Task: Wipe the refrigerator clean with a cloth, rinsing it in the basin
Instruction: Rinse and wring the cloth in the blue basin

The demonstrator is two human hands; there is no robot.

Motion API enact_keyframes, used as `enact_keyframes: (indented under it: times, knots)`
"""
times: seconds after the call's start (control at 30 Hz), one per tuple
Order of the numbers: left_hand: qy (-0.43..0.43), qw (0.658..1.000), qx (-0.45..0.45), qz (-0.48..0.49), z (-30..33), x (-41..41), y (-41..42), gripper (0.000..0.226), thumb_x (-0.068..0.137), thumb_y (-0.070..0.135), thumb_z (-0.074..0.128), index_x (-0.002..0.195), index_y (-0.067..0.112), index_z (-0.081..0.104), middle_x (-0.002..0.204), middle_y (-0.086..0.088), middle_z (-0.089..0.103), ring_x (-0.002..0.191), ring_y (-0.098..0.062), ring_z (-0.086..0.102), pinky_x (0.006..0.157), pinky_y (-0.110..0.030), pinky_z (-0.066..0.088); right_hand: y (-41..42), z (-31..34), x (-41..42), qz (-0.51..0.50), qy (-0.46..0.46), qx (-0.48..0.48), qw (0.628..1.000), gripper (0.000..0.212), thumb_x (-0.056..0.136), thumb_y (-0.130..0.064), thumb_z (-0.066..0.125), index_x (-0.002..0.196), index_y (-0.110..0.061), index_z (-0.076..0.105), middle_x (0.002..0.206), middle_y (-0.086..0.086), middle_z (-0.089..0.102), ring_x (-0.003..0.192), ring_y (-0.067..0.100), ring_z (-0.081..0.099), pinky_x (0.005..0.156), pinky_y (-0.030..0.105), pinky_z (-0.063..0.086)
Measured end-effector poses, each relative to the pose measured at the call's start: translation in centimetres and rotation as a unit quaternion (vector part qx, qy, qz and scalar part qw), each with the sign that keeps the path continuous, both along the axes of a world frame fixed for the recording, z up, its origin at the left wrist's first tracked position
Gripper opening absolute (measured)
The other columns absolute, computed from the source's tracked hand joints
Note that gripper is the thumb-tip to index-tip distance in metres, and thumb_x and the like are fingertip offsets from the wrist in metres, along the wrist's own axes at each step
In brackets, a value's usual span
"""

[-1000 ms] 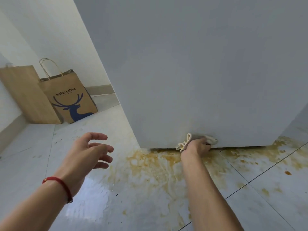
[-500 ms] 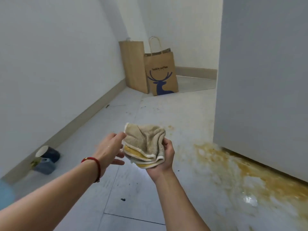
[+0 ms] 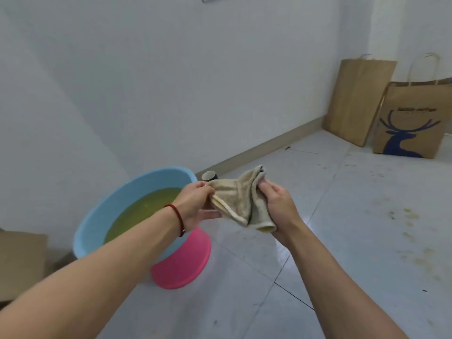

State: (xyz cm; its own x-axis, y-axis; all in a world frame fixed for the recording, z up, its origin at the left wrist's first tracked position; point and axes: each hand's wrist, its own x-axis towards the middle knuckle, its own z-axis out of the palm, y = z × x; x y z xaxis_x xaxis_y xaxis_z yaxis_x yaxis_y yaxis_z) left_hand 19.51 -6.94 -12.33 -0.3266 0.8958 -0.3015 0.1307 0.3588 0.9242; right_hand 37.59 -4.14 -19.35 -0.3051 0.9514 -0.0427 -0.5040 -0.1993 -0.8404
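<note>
Blue basin [image 3: 102,216]: near rim hidden behind left forearm. Pink basin [image 3: 186,263] beneath: mostly covered. Dark cup [image 3: 209,176]: lower part hidden. Deer-print paper bag [image 3: 413,121]: right edge cut off; lettering blurred. Cardboard [image 3: 19,260]: cut off left.

Counts, head view: 2 hands, left hand [image 3: 195,204] & right hand [image 3: 277,206]. 1 cloth [image 3: 241,201], held betw. both. 1 blue basin [image 3: 97,216] w/ yellowish water; 1 pink basin [image 3: 186,263] beside it. 2 brown paper bags: plain bag [image 3: 354,99] & deer-print bag [image 3: 411,118]. 1 dark cup [image 3: 209,176]. 1 red wrist cord [image 3: 177,217]. 1 cardboard piece [image 3: 22,260], far left.
</note>
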Motion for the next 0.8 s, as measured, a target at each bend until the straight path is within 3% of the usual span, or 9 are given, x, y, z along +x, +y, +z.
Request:
enact_keyframes:
  times: [0.1, 0.2, 0.3, 0.43, 0.53, 0.63, 0.7, 0.73, 0.8]
  knots:
    - [-0.022, 0.999, 0.011, 0.039, 0.6, -6.5, -1.5, 0.032, 0.105, 0.007, 0.032, 0.097, 0.006, 0.063, 0.079, -0.009, 0.070, 0.073, -0.024, 0.068, 0.068, -0.042, 0.062, -0.8, 2.1, -5.4, 0.038, -0.105, 0.106, 0.988, 0.020, 0.105, -0.011, 0.059, 0.114, -0.009, 0.076, 0.106, 0.009, 0.080, 0.102, 0.020, 0.076, 0.085, 0.029, 0.061]
    - [-0.032, 0.994, 0.034, 0.101, 1.0, -14.1, -2.8, 0.019, 0.108, 0.014, 0.033, 0.104, 0.013, 0.052, 0.091, -0.010, 0.067, 0.072, -0.024, 0.068, 0.059, -0.039, 0.061, -0.2, 5.2, -12.6, 0.070, -0.196, 0.208, 0.956, 0.020, 0.099, -0.006, 0.065, 0.109, -0.018, 0.078, 0.099, -0.002, 0.080, 0.096, 0.010, 0.076, 0.079, 0.020, 0.057]
    - [0.005, 0.979, 0.073, 0.189, 0.6, -23.0, -3.4, 0.013, 0.106, 0.016, 0.037, 0.103, 0.020, 0.049, 0.099, -0.010, 0.065, 0.075, -0.028, 0.067, 0.052, -0.038, 0.060, 1.8, 7.9, -21.5, 0.108, -0.277, 0.327, 0.897, 0.023, 0.093, -0.011, 0.073, 0.108, -0.027, 0.077, 0.099, -0.011, 0.079, 0.097, 0.004, 0.074, 0.088, 0.026, 0.058]
    - [0.163, 0.943, 0.125, 0.263, -0.7, -30.6, -3.4, 0.012, 0.103, 0.029, 0.041, 0.097, 0.028, 0.051, 0.087, -0.004, 0.062, 0.076, -0.027, 0.060, 0.066, -0.042, 0.051, 5.1, 7.9, -28.3, 0.143, -0.415, 0.506, 0.742, 0.060, 0.089, -0.011, 0.074, 0.144, -0.028, 0.058, 0.135, -0.006, 0.062, 0.124, 0.009, 0.057, 0.108, 0.026, 0.041]
    - [0.295, 0.918, 0.105, 0.243, -2.4, -32.0, -2.6, 0.013, 0.105, 0.028, 0.043, 0.106, 0.023, 0.054, 0.083, -0.006, 0.063, 0.075, -0.028, 0.059, 0.063, -0.035, 0.042, 7.6, 5.4, -29.4, 0.133, -0.497, 0.592, 0.620, 0.071, 0.085, 0.004, 0.064, 0.149, -0.026, 0.051, 0.137, 0.001, 0.055, 0.124, 0.021, 0.045, 0.108, 0.033, 0.037]
    - [0.344, 0.920, -0.021, 0.184, -5.9, -31.9, -1.0, 0.018, 0.104, 0.025, 0.045, 0.111, 0.015, 0.058, 0.109, -0.014, 0.068, 0.096, -0.034, 0.058, 0.078, -0.037, 0.042, 9.3, 2.7, -29.7, 0.199, -0.665, 0.569, 0.442, 0.071, 0.090, -0.029, 0.073, 0.153, -0.034, 0.039, 0.140, -0.003, 0.053, 0.126, 0.026, 0.043, 0.102, 0.041, 0.035]
    - [0.310, 0.930, -0.139, 0.139, -7.5, -31.9, -0.4, 0.020, 0.103, 0.021, 0.044, 0.119, 0.014, 0.054, 0.128, -0.014, 0.062, 0.101, -0.031, 0.054, 0.089, -0.039, 0.045, 10.6, 2.0, -29.9, 0.286, -0.757, 0.457, 0.369, 0.086, 0.083, -0.056, 0.077, 0.155, -0.038, 0.033, 0.151, -0.003, 0.050, 0.137, 0.028, 0.043, 0.106, 0.045, 0.032]
    - [0.286, 0.932, -0.199, 0.102, -8.0, -31.7, -0.5, 0.030, 0.100, 0.020, 0.047, 0.130, 0.013, 0.048, 0.138, -0.013, 0.055, 0.110, -0.031, 0.053, 0.099, -0.041, 0.044, 11.1, 1.8, -30.2, 0.337, -0.772, 0.398, 0.363, 0.093, 0.082, -0.062, 0.077, 0.159, -0.039, 0.030, 0.159, -0.002, 0.043, 0.144, 0.030, 0.040, 0.113, 0.048, 0.032]
    - [0.271, 0.927, -0.261, 0.010, -8.4, -31.0, -0.7, 0.066, 0.092, 0.025, 0.060, 0.149, 0.013, 0.029, 0.144, -0.014, 0.046, 0.125, -0.034, 0.051, 0.109, -0.042, 0.042, 11.3, 1.0, -31.6, 0.388, -0.748, 0.349, 0.411, 0.085, 0.091, -0.065, 0.065, 0.162, -0.041, 0.026, 0.167, 0.002, 0.034, 0.151, 0.030, 0.035, 0.122, 0.048, 0.029]
